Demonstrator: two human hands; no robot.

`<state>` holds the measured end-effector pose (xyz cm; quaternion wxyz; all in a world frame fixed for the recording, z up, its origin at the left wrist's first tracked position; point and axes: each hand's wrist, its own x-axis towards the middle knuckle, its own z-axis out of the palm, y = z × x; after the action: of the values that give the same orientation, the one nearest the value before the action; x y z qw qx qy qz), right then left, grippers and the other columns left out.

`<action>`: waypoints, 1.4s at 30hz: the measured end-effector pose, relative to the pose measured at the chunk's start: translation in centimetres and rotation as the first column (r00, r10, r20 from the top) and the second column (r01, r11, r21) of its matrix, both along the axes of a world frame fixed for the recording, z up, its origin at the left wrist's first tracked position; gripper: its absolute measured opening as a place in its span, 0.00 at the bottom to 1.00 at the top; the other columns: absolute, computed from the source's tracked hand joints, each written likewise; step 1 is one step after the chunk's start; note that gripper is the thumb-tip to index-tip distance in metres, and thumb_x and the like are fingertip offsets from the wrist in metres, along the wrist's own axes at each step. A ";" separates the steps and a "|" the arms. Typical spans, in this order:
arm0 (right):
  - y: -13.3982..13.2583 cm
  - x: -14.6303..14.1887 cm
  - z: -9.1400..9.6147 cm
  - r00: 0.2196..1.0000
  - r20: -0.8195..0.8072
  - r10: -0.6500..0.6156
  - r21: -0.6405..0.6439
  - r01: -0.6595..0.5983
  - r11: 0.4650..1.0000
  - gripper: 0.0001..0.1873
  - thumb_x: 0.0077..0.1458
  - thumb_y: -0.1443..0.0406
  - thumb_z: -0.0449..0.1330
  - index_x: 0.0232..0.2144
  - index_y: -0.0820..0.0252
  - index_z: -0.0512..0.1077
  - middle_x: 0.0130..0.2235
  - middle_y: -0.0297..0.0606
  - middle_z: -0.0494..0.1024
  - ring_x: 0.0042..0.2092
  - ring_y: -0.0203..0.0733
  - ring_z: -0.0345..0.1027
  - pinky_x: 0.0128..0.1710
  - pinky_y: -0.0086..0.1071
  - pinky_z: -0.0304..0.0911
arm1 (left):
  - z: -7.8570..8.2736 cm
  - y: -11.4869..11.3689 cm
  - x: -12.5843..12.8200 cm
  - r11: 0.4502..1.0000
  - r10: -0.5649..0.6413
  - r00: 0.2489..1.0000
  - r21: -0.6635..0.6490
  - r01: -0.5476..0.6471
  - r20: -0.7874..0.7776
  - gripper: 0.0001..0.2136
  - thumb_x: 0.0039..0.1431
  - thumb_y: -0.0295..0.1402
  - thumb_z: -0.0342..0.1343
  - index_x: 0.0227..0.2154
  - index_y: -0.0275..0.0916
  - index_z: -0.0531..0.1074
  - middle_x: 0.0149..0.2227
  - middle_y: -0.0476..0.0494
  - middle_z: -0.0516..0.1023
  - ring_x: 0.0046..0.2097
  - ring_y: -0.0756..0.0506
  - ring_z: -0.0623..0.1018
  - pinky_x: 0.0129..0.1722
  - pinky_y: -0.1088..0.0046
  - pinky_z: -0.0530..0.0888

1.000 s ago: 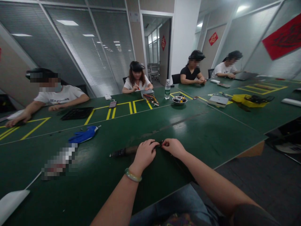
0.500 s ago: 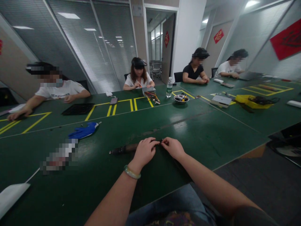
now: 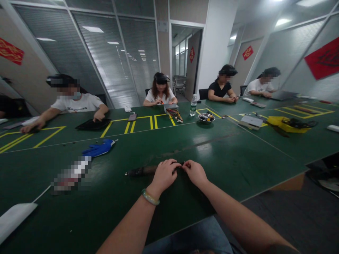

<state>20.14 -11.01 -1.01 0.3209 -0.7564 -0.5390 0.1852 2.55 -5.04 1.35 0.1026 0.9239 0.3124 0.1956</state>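
Observation:
A long, slim tool with a brown body, black collar and metal tip, which looks like an electric screwdriver [image 3: 144, 170], lies on the green table [image 3: 113, 218] in front of me. My left hand [image 3: 166, 176] is closed over its right part, covering much of it. My right hand [image 3: 194, 173] pinches beside the left fingertips, at the tool's right end. A small dark bit shows between the two hands, too hidden to name. The metal tip points left, away from both hands.
To the left lie a blue glove [image 3: 99, 148] and a white power strip [image 3: 17, 218]. Further back stand a metal bowl [image 3: 206, 119] of small parts, a water bottle [image 3: 193, 106] and a yellow tray [image 3: 287, 125]. Several people sit across the table.
The view has tilted up and turned slightly left. My hands keep nearly the same hold at the tool. The person at the far left now has a hand on a black tray.

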 end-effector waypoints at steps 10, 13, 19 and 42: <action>0.0 -0.4 0.3 1.000 -0.024 -0.008 -0.018 0.008 1.000 0.09 0.59 0.60 0.58 0.32 0.58 0.75 0.33 0.35 0.79 0.35 0.38 0.71 0.34 0.28 0.60 | 0.0 -0.8 1.8 0.995 0.097 0.995 0.030 -0.097 0.014 0.03 0.61 0.32 0.54 0.36 0.41 0.71 0.41 0.45 0.73 0.44 0.44 0.72 0.46 0.65 0.66; 0.0 0.1 0.3 0.999 -0.023 0.046 -0.028 -0.046 0.999 0.08 0.58 0.60 0.59 0.33 0.58 0.75 0.33 0.35 0.79 0.35 0.38 0.72 0.34 0.27 0.60 | -0.2 -0.8 1.8 0.994 0.098 0.995 0.049 -0.098 0.005 0.03 0.60 0.32 0.54 0.35 0.40 0.71 0.40 0.45 0.72 0.44 0.43 0.71 0.44 0.66 0.66; 0.5 0.9 1.4 0.973 0.012 0.232 -0.127 -0.229 0.965 0.09 0.58 0.59 0.59 0.36 0.57 0.77 0.33 0.34 0.79 0.34 0.37 0.71 0.32 0.26 0.58 | -0.4 -0.7 1.7 0.996 0.077 0.997 0.038 -0.078 0.020 0.01 0.59 0.29 0.55 0.34 0.40 0.70 0.40 0.45 0.72 0.45 0.43 0.70 0.45 0.66 0.66; 2.1 0.9 1.4 0.805 0.551 0.221 0.069 -0.307 0.949 0.07 0.59 0.69 0.53 0.32 0.57 0.71 0.40 0.38 0.74 0.44 0.43 0.65 0.45 0.32 0.57 | -0.4 -2.0 0.0 0.829 -0.467 0.864 -0.246 0.502 0.189 0.15 0.51 0.21 0.50 0.36 0.44 0.76 0.37 0.51 0.78 0.39 0.49 0.77 0.45 0.75 0.71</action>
<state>21.08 -8.94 0.42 0.1859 -0.6679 -0.7199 -0.0333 2.59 -7.00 0.95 0.3003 0.9345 0.0857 0.1711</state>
